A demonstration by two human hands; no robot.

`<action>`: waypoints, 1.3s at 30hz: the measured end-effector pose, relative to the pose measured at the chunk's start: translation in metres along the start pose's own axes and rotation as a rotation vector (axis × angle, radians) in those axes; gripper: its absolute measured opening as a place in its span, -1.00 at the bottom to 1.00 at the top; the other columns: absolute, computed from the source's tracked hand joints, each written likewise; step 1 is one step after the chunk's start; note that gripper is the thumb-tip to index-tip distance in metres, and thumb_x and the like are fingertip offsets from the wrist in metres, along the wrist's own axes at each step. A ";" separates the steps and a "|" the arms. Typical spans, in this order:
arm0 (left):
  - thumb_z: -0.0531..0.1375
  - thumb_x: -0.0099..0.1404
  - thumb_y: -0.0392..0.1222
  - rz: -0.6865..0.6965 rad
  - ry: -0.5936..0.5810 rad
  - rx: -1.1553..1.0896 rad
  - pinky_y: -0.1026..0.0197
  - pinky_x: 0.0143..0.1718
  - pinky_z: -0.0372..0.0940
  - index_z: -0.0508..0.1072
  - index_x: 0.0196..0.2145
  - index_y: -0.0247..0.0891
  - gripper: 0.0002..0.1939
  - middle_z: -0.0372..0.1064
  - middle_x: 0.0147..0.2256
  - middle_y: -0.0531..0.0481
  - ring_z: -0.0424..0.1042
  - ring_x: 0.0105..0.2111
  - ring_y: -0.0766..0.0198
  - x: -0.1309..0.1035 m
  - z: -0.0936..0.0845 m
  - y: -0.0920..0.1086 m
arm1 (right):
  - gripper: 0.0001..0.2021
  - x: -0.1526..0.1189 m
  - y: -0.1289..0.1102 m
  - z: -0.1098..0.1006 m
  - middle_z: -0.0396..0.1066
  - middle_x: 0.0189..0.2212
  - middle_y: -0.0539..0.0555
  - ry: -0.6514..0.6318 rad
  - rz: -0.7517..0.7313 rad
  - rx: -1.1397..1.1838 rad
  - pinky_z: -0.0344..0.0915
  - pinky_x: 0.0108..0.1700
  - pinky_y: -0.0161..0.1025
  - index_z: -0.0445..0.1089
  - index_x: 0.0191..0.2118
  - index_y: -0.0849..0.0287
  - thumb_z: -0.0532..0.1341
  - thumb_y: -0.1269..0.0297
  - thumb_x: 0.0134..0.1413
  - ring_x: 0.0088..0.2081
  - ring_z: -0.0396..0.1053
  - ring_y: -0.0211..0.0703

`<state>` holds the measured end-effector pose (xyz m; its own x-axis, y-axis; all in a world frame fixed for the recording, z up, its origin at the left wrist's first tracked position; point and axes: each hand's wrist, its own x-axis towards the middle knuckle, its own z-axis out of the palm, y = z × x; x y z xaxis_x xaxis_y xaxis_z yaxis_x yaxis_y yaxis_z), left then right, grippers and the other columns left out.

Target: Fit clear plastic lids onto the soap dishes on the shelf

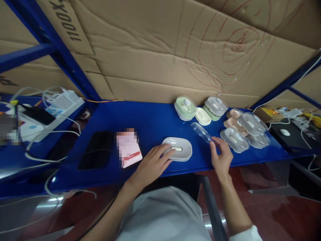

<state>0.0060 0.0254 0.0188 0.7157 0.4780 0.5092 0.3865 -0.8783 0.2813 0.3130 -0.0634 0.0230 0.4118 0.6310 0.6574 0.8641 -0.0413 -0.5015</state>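
An oval light-grey dish (185,151) with a small cream bar (176,149) in its middle sits near the table's front edge. My left hand (156,163) grips its left side, with fingertips on the rim and beside the cream bar. To the right, my right hand (221,156) pinches the near end of a clear plastic cover (202,132), held tilted above the table. Behind the cover lies a small cream oval dish (203,116), between green lidded boxes (186,106) and a grey-topped stack (216,105).
Several clear-covered grey and peach boxes (235,140) are piled at the right. A lit phone (130,152) and a dark flat device (95,150) lie on the blue table (150,117). Cables and a power strip (62,102) occupy the left; a cardboard wall (142,63) stands behind.
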 end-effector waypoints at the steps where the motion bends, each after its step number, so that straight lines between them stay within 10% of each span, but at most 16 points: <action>1: 0.20 0.54 -0.22 -0.029 0.008 0.001 -0.13 0.21 0.47 0.33 0.35 -0.12 -0.53 0.30 0.35 -0.29 0.47 0.25 -0.09 0.000 0.000 0.001 | -0.71 -0.012 -0.004 -0.001 0.57 0.03 0.23 -0.029 -0.040 0.033 0.50 0.19 0.16 0.57 0.07 0.08 0.21 0.10 0.44 0.11 0.55 0.13; 5: 0.22 0.53 -0.21 -0.049 0.034 0.003 -0.22 0.29 0.41 0.13 0.48 -0.11 -0.35 -0.14 0.53 -0.39 0.24 0.42 -0.21 0.001 0.001 0.001 | -0.75 -0.032 -0.014 -0.001 0.48 0.09 0.21 -0.188 -0.256 0.155 0.49 0.27 0.18 0.55 0.12 0.00 0.27 0.23 0.39 0.21 0.50 0.15; 15: 0.21 0.54 -0.16 -0.028 0.044 -0.018 -0.27 0.34 0.35 0.26 0.42 -0.08 -0.45 0.22 0.38 -0.27 0.27 0.39 -0.16 -0.002 0.007 -0.006 | -0.44 -0.011 -0.038 0.018 0.33 0.30 0.25 -0.563 -0.509 0.254 0.35 0.40 0.23 0.26 0.41 -0.01 0.31 0.13 0.39 0.43 0.25 0.18; 39: 0.27 0.50 -0.11 -0.129 0.093 -0.051 -0.21 0.31 0.37 0.21 0.44 -0.04 -0.36 0.29 0.29 -0.26 0.36 0.30 -0.10 -0.004 0.005 -0.003 | -0.28 -0.013 -0.041 0.023 0.18 0.47 0.18 -0.593 -0.700 0.180 0.10 0.51 0.36 -0.04 0.57 -0.09 0.20 0.42 0.45 0.52 0.07 0.10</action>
<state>0.0052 0.0260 0.0121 0.6043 0.5872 0.5385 0.4403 -0.8094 0.3886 0.2658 -0.0522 0.0219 -0.4431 0.7613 0.4733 0.7814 0.5868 -0.2124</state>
